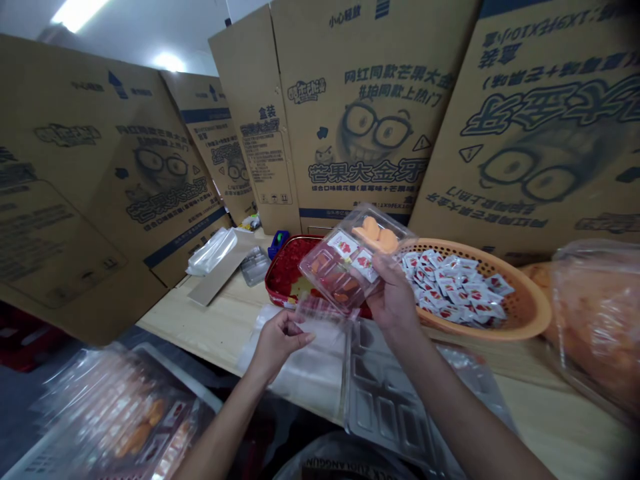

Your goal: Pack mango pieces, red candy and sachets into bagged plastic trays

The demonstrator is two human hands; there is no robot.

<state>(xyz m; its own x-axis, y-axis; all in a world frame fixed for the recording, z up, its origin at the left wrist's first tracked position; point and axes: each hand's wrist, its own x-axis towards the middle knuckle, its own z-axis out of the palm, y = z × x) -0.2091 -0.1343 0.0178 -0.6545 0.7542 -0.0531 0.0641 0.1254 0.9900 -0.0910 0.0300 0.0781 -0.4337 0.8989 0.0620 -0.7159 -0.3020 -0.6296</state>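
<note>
My right hand (pixel 395 293) grips a clear plastic tray (pixel 327 270) by its right edge, holding it tilted above the table. Orange candies (pixel 375 233) sit in its far end, two white sachets with red print (pixel 343 245) in the middle, and dark reddish pieces at the near end. My left hand (pixel 283 343) pinches the edge of a clear plastic bag (pixel 320 317) just below the tray's lower corner. Beneath that hand lies a stack of clear bags (pixel 315 373) on the table. Whether the tray's corner is inside the bag's mouth I cannot tell.
An orange basket (pixel 537 310) of sachets stands right, a red tin (pixel 273 283) behind the tray. Empty clear trays (pixel 385 400) lie in front. Filled packs (pixel 125 413) fill a white crate at lower left. Cardboard boxes (pixel 350 120) wall the back; a bulging bag (pixel 600 320) sits far right.
</note>
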